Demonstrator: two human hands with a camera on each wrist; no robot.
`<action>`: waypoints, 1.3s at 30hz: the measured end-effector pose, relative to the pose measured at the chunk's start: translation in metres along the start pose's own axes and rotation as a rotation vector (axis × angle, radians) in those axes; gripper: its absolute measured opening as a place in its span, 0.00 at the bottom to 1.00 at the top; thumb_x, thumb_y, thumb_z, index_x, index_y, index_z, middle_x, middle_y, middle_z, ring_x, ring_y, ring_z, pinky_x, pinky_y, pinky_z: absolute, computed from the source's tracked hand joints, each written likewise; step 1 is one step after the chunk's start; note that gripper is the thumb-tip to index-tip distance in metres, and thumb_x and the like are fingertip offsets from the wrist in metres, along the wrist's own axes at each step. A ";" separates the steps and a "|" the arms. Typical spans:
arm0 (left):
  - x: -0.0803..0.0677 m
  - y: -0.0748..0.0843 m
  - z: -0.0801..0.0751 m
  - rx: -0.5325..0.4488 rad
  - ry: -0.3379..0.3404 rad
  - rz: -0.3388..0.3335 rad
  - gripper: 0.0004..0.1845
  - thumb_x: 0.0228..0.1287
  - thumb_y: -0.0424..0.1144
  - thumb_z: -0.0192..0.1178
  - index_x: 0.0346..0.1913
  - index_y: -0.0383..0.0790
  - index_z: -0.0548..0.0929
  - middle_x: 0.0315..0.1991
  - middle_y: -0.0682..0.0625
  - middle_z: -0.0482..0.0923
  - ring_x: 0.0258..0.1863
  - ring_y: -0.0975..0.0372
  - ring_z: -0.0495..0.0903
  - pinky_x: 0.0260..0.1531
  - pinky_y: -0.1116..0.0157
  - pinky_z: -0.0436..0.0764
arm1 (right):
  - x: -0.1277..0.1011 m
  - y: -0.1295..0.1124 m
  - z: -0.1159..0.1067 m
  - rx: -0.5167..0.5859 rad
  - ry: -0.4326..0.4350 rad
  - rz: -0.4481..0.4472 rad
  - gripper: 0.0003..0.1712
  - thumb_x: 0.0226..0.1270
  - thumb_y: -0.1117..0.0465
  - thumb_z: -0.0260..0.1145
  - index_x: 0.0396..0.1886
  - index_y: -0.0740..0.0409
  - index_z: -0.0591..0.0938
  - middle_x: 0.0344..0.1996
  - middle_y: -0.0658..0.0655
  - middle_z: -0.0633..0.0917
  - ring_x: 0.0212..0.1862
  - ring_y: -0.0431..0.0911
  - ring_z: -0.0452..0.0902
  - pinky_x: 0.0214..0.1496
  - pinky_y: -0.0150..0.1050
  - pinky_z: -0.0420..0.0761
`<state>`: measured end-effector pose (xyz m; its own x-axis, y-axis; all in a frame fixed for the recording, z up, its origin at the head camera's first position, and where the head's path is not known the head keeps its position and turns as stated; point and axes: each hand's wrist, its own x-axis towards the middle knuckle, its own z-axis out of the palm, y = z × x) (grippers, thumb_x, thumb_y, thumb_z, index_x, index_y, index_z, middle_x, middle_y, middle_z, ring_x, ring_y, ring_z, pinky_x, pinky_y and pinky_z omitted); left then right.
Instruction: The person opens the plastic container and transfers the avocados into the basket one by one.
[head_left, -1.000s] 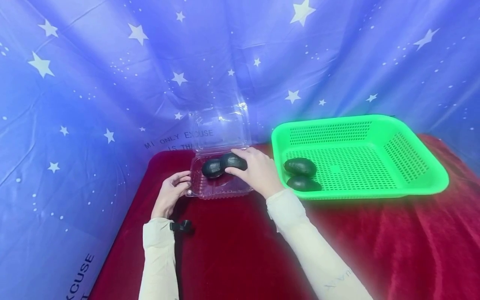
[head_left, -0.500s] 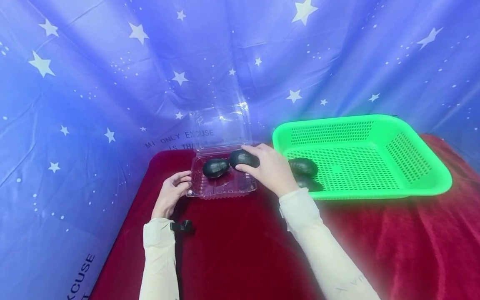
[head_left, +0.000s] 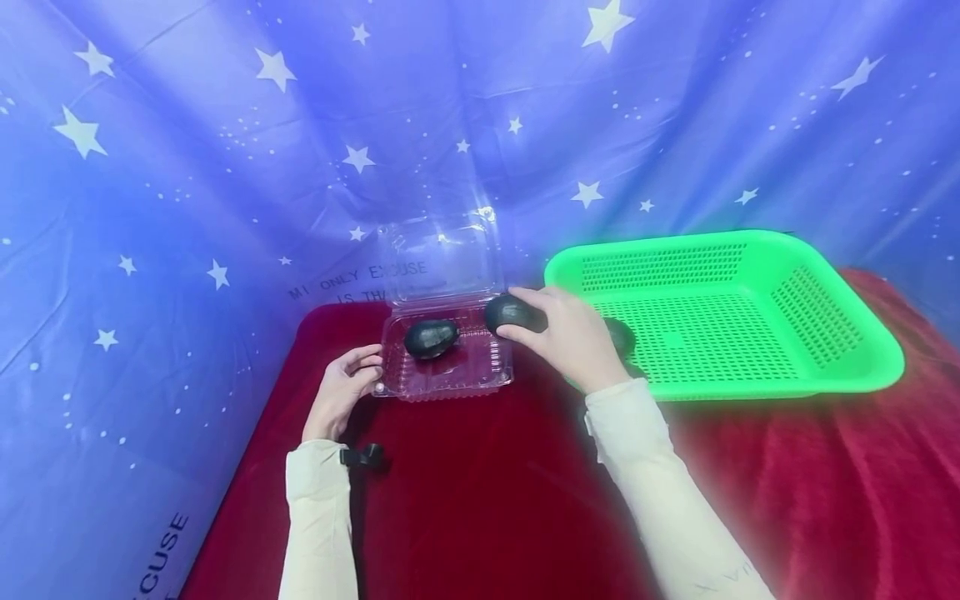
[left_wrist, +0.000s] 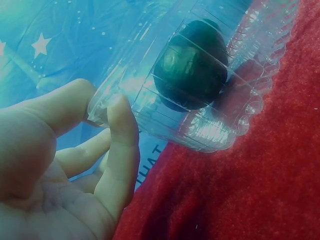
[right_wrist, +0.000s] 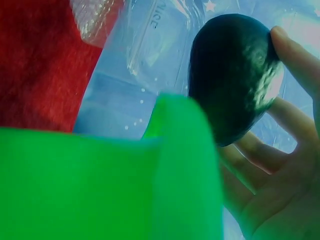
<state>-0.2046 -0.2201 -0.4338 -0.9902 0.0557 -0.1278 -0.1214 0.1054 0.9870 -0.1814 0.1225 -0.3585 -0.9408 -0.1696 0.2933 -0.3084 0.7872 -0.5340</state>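
Observation:
My right hand [head_left: 572, 340] grips a dark green avocado [head_left: 513, 314] [right_wrist: 232, 75] in the air, between the clear plastic clamshell box [head_left: 446, 377] and the green basket [head_left: 840, 379]. A second avocado [head_left: 431, 338] [left_wrist: 192, 65] lies in the clamshell's tray, whose lid [head_left: 441, 254] stands open. My left hand [head_left: 341, 390] holds the tray's left edge, thumb and fingertip [left_wrist: 120, 112] pinching the rim [left_wrist: 102, 107]. Another avocado [head_left: 621, 336] in the basket shows partly behind my right hand.
A red velvet cloth [head_left: 480, 492] covers the table. Blue star-printed fabric [head_left: 225, 125] hangs close behind and to the left. The basket's green rim [right_wrist: 100, 185] fills the bottom of the right wrist view.
My right hand has lifted one avocado out of the clamshell and carried it right toward the basket. The left hand has stayed on the tray edge.

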 end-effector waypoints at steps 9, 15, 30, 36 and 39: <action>0.007 -0.002 0.000 0.011 -0.003 0.004 0.26 0.63 0.23 0.53 0.66 0.27 0.71 0.47 0.43 0.75 0.37 0.64 0.79 0.36 0.74 0.82 | -0.009 0.009 -0.009 0.007 -0.007 0.063 0.39 0.60 0.35 0.68 0.69 0.44 0.75 0.66 0.59 0.76 0.69 0.56 0.69 0.64 0.58 0.74; 0.005 -0.003 0.000 0.009 -0.005 -0.001 0.27 0.63 0.23 0.52 0.66 0.27 0.70 0.48 0.43 0.75 0.36 0.65 0.78 0.35 0.73 0.82 | -0.014 0.016 -0.014 0.032 0.000 0.074 0.38 0.61 0.37 0.69 0.69 0.46 0.75 0.65 0.58 0.77 0.68 0.57 0.69 0.67 0.59 0.70; 0.006 -0.005 -0.003 0.009 0.008 0.001 0.27 0.62 0.23 0.53 0.66 0.27 0.71 0.51 0.38 0.74 0.39 0.63 0.79 0.35 0.73 0.83 | -0.021 0.031 -0.021 0.012 0.048 0.049 0.39 0.61 0.38 0.69 0.68 0.49 0.76 0.62 0.62 0.80 0.64 0.60 0.73 0.64 0.59 0.72; 0.005 -0.005 -0.002 0.021 0.008 0.000 0.27 0.62 0.24 0.53 0.66 0.27 0.71 0.52 0.36 0.74 0.40 0.62 0.79 0.36 0.73 0.82 | -0.023 0.033 -0.025 0.020 0.056 0.049 0.38 0.61 0.38 0.69 0.68 0.49 0.76 0.60 0.61 0.81 0.62 0.59 0.74 0.62 0.60 0.74; 0.005 -0.005 -0.002 0.028 0.012 -0.001 0.27 0.62 0.24 0.53 0.66 0.27 0.71 0.51 0.38 0.75 0.41 0.62 0.79 0.36 0.73 0.82 | -0.023 0.034 -0.027 0.016 0.054 0.058 0.39 0.61 0.37 0.68 0.69 0.47 0.75 0.60 0.62 0.81 0.61 0.59 0.75 0.60 0.61 0.75</action>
<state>-0.2091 -0.2227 -0.4386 -0.9909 0.0433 -0.1276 -0.1208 0.1336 0.9836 -0.1662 0.1697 -0.3620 -0.9484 -0.0912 0.3038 -0.2560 0.7854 -0.5636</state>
